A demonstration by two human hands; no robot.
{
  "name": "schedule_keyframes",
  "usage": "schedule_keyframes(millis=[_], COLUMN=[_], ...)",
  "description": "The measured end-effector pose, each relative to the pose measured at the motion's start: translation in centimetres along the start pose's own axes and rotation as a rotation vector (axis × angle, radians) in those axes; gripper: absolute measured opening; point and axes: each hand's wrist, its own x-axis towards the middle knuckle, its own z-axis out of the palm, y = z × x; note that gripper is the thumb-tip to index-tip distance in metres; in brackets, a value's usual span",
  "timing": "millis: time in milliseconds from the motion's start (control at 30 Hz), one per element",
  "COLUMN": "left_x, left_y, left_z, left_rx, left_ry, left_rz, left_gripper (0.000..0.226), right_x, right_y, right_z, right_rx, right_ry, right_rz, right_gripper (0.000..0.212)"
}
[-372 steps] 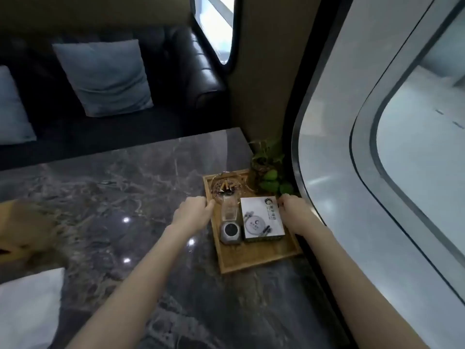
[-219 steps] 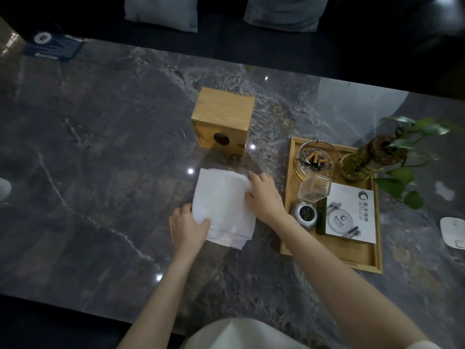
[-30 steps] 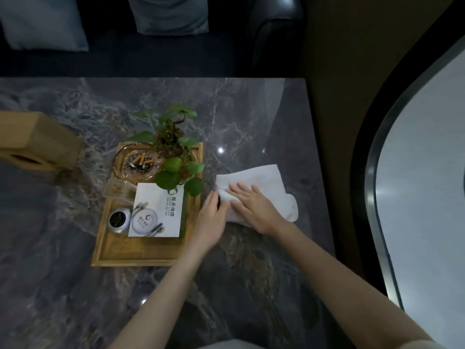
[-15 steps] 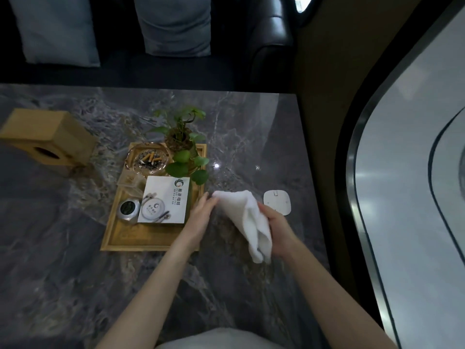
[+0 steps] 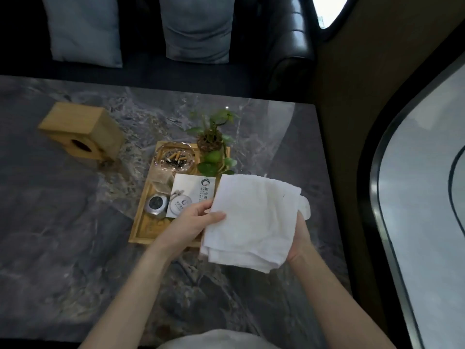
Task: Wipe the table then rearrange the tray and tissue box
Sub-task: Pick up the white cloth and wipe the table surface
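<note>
White cloth over grey marble

The cloth (image 5: 254,217) is plain white; the surface (image 5: 63,222) is dark grey with pale marble veining. The tray (image 5: 143,230) and tissue box (image 5: 83,127) are honey-yellow wood. The plant (image 5: 216,157) has green leaves, the card (image 5: 193,190) is white with a dark logo, and the cushions (image 5: 83,28) are grey-blue.

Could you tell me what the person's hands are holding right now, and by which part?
A folded white cloth: the left hand pinches its left edge, the right hand supports its right side from beneath.
</note>
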Motion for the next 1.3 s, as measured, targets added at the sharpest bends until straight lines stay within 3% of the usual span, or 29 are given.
schedule_keyframes(millis=[67, 167, 267, 500, 700, 833, 1000, 1300], left_x=[-1.4, -3.8, -6.0, -10.0, -10.7, -9.8, -7.1, -4.8], left_y=[0.9, 2.5, 4.0, 5.9, 4.1, 0.7, -3.7, -6.6], left_z=[-2.0, -5.1, -8.4, -17.3, -27.9, -34.0, -37.4, -37.4], left_rx=[-0.007, -0.041, -0.097, -0.125, -0.159, -0.057, 0.037, 0.686], left_ry=[0.001, 0.031, 0.065, 0.162, 0.194, 0.191, 0.312, 0.652], left_rz=[0.019, 0.07, 0.137, 0.212, 0.115, 0.038, -0.009, 0.014], left_gripper=[0.022, 0.027, 0.028, 0.032, 0.033, 0.05, 0.039, 0.028], right_x=[0.6, 1.3, 2.6, 6.0, 8.8, 10.3, 13.5, 16.8], right_y=[1.1, 3.6, 7.2, 16.9, 20.5, 22.2, 25.7, 28.6], right_z=[1.2, 4.5, 7.9, 13.3, 18.4, 20.5, 21.5, 21.0], right_rx=[-0.002, -0.074, -0.087, -0.063, -0.445, -0.797, -1.185, -1.57], right_ry=[-0.045, -0.153, -0.262, -0.351, -0.297, -0.266, -0.19, 0.125], right_rz=[0.015, 0.085, 0.186, 0.311, 0.077, -0.1, -0.283, -0.277], right_gripper=[0.048, 0.021, 0.059, 0.069, 0.04, 0.042, 0.048, 0.048])
